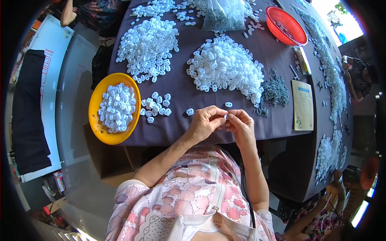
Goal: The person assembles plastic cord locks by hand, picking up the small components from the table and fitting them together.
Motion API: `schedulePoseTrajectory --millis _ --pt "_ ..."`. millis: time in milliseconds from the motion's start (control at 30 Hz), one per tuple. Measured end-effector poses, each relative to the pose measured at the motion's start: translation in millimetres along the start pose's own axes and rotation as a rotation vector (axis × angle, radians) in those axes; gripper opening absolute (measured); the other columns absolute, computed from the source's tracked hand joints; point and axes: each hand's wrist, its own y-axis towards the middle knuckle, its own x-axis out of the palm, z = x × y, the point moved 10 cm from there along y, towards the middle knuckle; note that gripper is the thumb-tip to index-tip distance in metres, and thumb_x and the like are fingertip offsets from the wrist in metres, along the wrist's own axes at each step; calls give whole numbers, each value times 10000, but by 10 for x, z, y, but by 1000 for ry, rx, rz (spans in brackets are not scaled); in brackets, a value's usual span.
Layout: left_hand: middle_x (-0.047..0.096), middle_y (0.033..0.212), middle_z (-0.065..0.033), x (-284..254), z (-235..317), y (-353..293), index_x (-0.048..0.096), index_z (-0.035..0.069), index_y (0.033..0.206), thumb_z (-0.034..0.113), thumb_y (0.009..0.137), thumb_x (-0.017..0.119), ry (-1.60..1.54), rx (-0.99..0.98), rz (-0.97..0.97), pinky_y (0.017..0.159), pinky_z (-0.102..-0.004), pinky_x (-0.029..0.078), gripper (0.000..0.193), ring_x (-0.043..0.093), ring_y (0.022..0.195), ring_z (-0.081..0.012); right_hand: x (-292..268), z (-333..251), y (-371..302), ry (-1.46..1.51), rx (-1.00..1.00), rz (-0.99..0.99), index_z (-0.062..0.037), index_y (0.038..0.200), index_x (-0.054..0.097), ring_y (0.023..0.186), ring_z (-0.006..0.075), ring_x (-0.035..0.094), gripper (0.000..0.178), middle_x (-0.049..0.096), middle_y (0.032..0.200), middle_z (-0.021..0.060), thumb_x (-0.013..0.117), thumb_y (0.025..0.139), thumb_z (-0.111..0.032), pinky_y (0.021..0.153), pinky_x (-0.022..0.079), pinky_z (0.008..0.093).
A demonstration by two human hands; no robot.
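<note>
In front of me, just over the table's near edge, my left hand [206, 122] and my right hand [242, 126] meet fingertip to fingertip. Both pinch one small white plastic piece [226, 117], mostly covered by the fingers. A loose white piece with two holes [228, 104] lies just beyond them, and another white piece [189, 112] sits left of my left hand. Farther left is a small cluster of white pieces [155, 105]. Beyond my hands spreads a large heap of white pieces [225, 66], touching a pile of small grey parts [275, 91] on its right.
A yellow plate [95, 110] filled with white pieces stands at the left table edge. Farther back are another white heap [148, 44], a clear bag of grey parts [223, 16] and a red basket [283, 26]. A tan notebook [302, 106] lies right. Other people sit around.
</note>
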Motion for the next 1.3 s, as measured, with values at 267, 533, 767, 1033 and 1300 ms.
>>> schedulePoseTrajectory --millis 267,533,767,1033,1300 --pt "637 751 -34 -27 95 -61 639 -1 886 74 894 591 37 20 89 492 -214 484 89 580 568 -74 90 -154 -104 -36 -100 -12 6 948 615 653 113 627 80 644 765 61 596 887 -41 595 531 232" --pt "634 729 -34 25 169 -83 633 4 875 88 900 587 72 13 89 478 -215 477 100 572 567 -69 195 -410 -216 -326 -343 -31 32 946 597 706 123 642 70 648 788 72 551 895 20 638 545 251" --pt "632 768 -49 50 252 -86 626 -8 875 52 892 573 134 58 77 494 -223 478 81 583 597 -81 220 -447 -240 -370 -362 -36 30 933 599 707 119 640 72 645 787 65 541 891 36 636 541 244" --pt "618 736 -37 58 299 -68 617 -11 894 44 881 574 316 151 48 475 -221 446 70 551 544 -74 209 -465 -197 -616 -394 -41 32 899 609 677 111 639 70 649 787 70 545 874 44 596 532 235" --pt "608 679 -12 2 150 50 634 -10 875 52 887 571 280 65 74 459 -207 433 88 528 529 -51 152 -390 9 -624 -248 -9 32 875 638 647 97 627 67 657 737 57 575 869 8 573 524 231"
